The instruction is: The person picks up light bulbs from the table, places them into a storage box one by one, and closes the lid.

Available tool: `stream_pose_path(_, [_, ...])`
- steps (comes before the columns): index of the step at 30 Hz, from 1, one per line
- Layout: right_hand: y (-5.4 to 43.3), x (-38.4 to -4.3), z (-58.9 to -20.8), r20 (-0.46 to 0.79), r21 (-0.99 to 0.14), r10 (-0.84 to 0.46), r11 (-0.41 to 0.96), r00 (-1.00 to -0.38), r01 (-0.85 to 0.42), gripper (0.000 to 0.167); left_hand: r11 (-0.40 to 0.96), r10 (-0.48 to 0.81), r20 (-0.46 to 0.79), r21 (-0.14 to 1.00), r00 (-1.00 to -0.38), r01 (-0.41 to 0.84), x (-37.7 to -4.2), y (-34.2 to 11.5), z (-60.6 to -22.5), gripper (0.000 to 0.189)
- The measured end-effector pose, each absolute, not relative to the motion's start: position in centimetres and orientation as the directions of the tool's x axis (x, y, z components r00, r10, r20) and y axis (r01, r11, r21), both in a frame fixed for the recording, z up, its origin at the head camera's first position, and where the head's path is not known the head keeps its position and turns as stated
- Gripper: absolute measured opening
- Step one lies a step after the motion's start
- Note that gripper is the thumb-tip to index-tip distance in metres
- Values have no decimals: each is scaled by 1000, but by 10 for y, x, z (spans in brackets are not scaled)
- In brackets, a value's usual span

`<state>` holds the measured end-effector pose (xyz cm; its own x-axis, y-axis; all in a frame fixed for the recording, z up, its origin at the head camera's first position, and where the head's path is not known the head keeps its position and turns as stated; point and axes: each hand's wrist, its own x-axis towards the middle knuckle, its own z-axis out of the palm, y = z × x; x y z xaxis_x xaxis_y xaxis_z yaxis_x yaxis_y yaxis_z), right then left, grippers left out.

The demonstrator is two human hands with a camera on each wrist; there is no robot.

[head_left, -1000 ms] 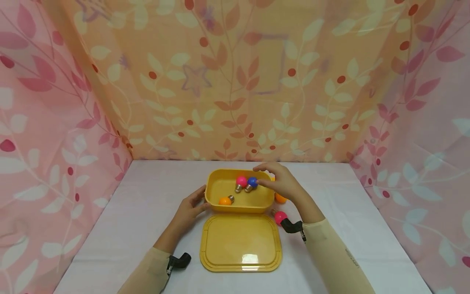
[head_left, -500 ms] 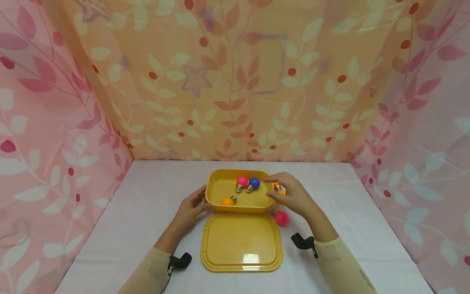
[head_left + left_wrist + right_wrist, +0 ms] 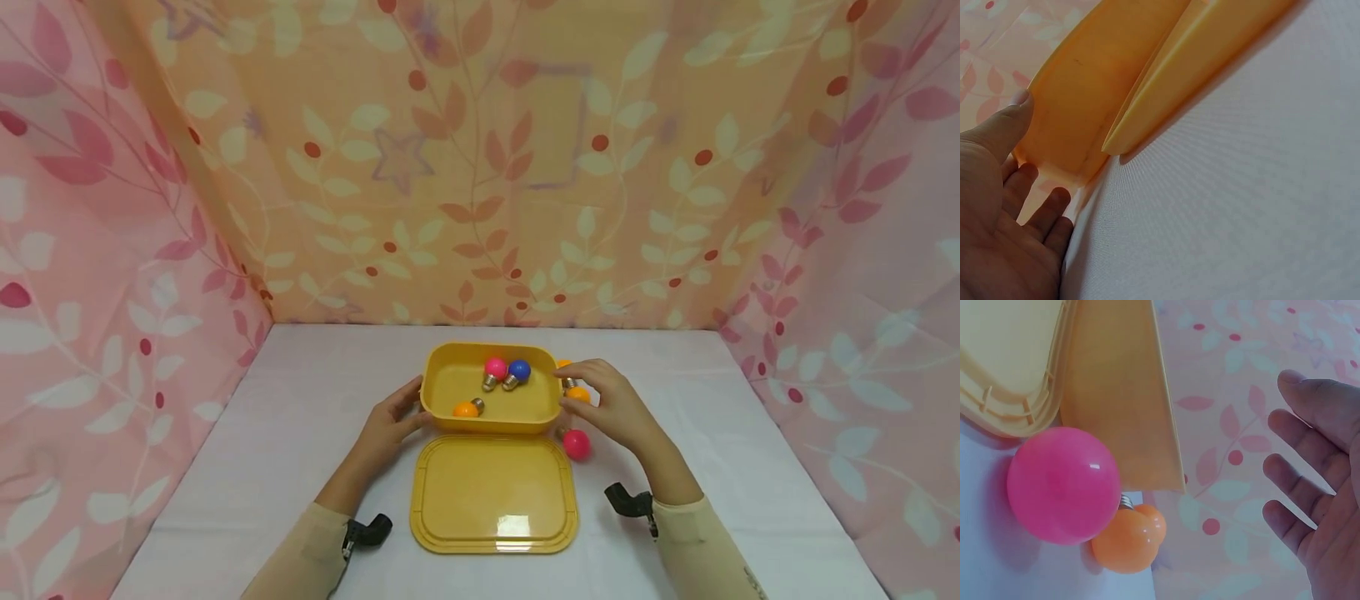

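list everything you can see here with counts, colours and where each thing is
Tablecloth: 1, white, under everything
Box: 1, yellow, open, on the tablecloth
Lid: 1, yellow, lying on the near side of the box
Pink bulb: 1, pink, inside the box
Blue bulb: 1, blue, inside, beside the pink one
Orange bulb: 1, orange, inside, near the front wall
Loose orange bulbs: 2, orange, right of the box
Loose pink bulb: 1, pink, by the lid's far right corner
Floral cloth: count unclear, orange behind, pink at both sides
Wrist cameras: 2, black, one per wrist
Sleeves: 2, beige, on the forearms
Left hand: 1, touching the box's left side
Right hand: 1, by its right end
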<state>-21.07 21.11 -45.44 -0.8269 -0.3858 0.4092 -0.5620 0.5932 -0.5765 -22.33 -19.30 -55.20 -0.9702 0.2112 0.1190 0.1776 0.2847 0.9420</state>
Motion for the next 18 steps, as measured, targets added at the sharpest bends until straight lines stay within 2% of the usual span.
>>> stream_pose_path(5, [217, -213, -458, 369, -623, -355, 591, -859, -512, 43, 310, 207, 116, 934, -971, 178, -223, -193, -553, 75])
stream_pose_path(12, [226, -221, -470, 331, -621, -321, 634, -887, -461, 41, 296, 216, 119, 938, -969, 181, -224, -194, -554, 72])
stream_pose_path(18, [235, -227, -483, 249, -677, -268, 639, -931, -365, 40, 287, 218, 118, 941, -969, 179, -227, -192, -557, 71])
